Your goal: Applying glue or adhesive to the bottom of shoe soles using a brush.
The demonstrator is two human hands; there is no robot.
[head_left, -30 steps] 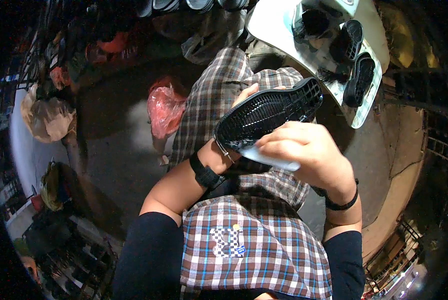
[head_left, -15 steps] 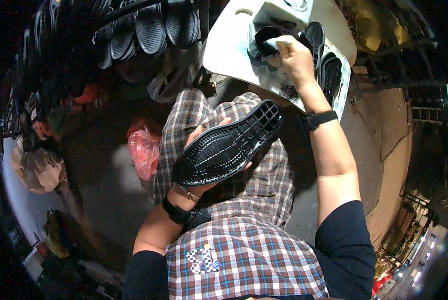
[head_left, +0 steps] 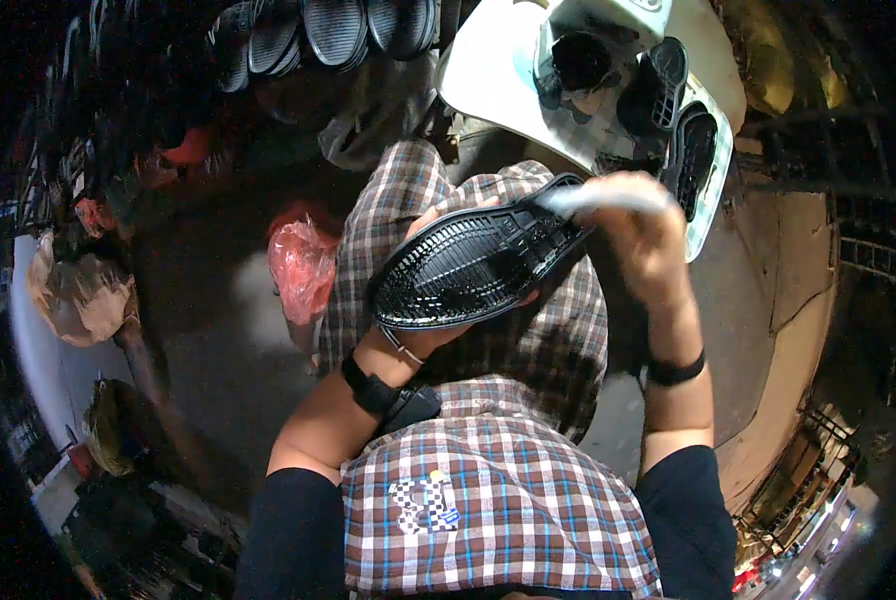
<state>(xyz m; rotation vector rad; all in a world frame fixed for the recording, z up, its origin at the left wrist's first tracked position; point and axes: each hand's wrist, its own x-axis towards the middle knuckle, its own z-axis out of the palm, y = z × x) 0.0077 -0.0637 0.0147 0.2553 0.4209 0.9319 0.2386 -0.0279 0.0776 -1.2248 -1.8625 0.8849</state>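
A black shoe sole lies tilted over my lap, its ridged face up and shining as if wet. From underneath, my left hand grips it, fingers showing along the far edge. My right hand is closed on a whitish elongated tool, smeared by motion, so its exact kind is unclear. The tool's tip is at the far right end of the sole; I cannot tell whether it touches. Beyond, a round black container sits on a stained white table.
More black soles lie on the table's right part. Several soles are lined up at the far left. A pink plastic bag is beside my left leg, and a pale bag is farther left.
My right hand has come back from the black container to the sole's far end, bringing the whitish tool. The sole has turned slightly in my left hand. The whole view has shifted a little.
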